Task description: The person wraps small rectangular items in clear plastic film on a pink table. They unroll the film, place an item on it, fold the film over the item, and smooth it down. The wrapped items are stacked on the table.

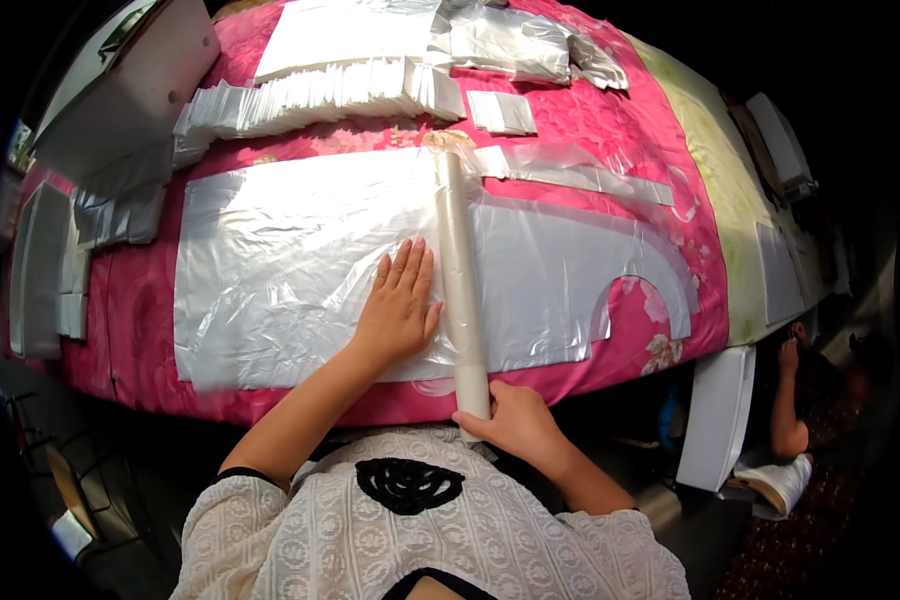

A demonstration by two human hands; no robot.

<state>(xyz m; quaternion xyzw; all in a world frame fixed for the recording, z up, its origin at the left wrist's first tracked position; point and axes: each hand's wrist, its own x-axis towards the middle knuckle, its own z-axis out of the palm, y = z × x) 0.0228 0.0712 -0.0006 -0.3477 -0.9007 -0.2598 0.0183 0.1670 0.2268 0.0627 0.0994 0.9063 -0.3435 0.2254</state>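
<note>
My left hand (398, 308) lies flat with its fingers stretched out on a thin, shiny plastic sheet (270, 250), which covers the left part of a flat white piece. Beside it, a long pale roll of plastic film (458, 270) runs from the near table edge toward the far side. My right hand (518, 420) is wrapped round the near end of this roll. To the right of the roll shows a white cut-out panel (540, 280) with a curved notch at its lower right; plastic appears to lie over part of it.
A pink flowered cloth (570, 130) covers the table. Beyond the sheet stands a long row of folded white pieces (320, 95), with a small white stack (501, 112) beside it. A white box (130, 85) is at the far left. Another person's arm (790, 390) shows at the right.
</note>
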